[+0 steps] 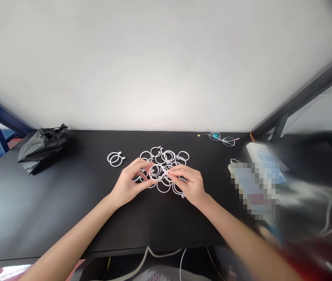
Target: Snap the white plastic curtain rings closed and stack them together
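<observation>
A heap of several white plastic rings [166, 158] lies on the black table [66, 203] in the middle. My left hand [131, 182] and my right hand [190, 183] meet over the heap's near side, both pinched on one white ring [155, 171] held between them just above the others. A separate pair of white rings [115, 159] lies to the left of the heap, apart from my hands.
A crumpled black plastic bag [41, 146] sits at the far left. A pair of glasses [223, 139] lies near the wall at the back right. White boxes and cables [324, 218] crowd the right side. A white wall stands behind the table.
</observation>
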A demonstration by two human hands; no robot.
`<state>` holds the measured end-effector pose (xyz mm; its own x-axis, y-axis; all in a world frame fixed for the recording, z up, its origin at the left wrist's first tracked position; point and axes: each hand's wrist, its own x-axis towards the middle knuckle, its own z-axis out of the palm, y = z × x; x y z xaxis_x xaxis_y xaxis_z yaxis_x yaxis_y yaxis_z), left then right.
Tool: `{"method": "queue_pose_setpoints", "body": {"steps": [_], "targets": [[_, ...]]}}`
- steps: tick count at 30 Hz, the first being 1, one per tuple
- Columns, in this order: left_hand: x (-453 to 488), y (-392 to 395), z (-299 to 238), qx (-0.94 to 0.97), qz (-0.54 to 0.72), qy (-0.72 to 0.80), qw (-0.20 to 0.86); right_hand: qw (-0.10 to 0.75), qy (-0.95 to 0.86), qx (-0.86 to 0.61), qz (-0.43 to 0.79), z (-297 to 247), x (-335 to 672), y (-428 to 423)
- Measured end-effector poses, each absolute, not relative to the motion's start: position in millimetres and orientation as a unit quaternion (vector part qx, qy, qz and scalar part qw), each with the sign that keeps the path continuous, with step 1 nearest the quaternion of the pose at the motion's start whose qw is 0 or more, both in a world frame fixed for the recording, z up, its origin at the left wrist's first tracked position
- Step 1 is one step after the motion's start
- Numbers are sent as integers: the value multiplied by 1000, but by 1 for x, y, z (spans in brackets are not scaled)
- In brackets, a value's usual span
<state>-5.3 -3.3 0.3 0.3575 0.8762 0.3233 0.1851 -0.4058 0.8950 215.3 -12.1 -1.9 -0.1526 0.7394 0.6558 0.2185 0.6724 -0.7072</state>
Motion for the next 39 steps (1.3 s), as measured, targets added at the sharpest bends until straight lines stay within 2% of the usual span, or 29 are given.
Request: {"method": "queue_pose_setpoints", "body": {"steps": [9,29,35,39], "targets": [[-5,-4,2,733,421,380,376,559,-725,-335,222,-4,217,-14],[-2,-5,1,694,428,358,456,562,-719,-330,240,-3,214,-15],[-9,1,3,709,442,382,395,580,-704,-333,238,-5,217,-12],[-25,11,12,737,429,462,244,603,-677,-346,241,-5,219,-10]]}}
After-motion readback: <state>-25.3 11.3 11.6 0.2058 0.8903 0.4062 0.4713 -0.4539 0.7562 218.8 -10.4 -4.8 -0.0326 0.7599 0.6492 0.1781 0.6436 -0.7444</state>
